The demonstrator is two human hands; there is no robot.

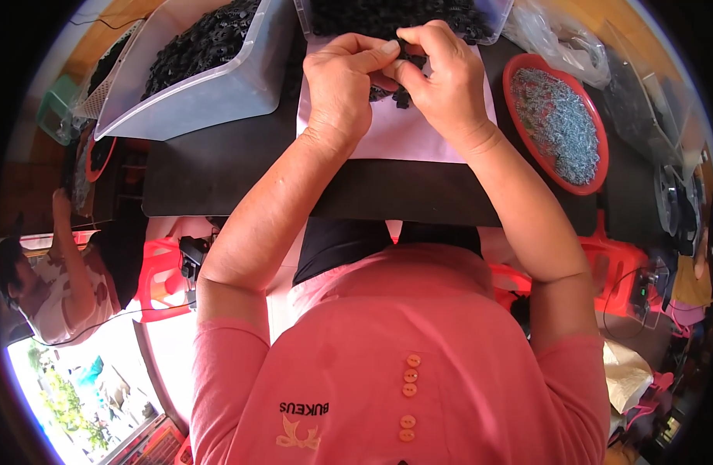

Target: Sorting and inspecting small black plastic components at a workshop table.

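Both of my hands meet over a pale pinkish sheet at the far middle of the dark table. My left hand has its thumb and fingers closed on a small black plastic part. From the other side my right hand pinches the same part between thumb and forefinger. The fingers cover much of it, so its exact shape cannot be made out. Just below the fingertips, more small black pieces show against the sheet.
A large translucent bin of black parts stands at the left, another tub straight ahead. To the right sits a red oval basin with many small silvery pieces, near a clear plastic bag. Another person is at far left.
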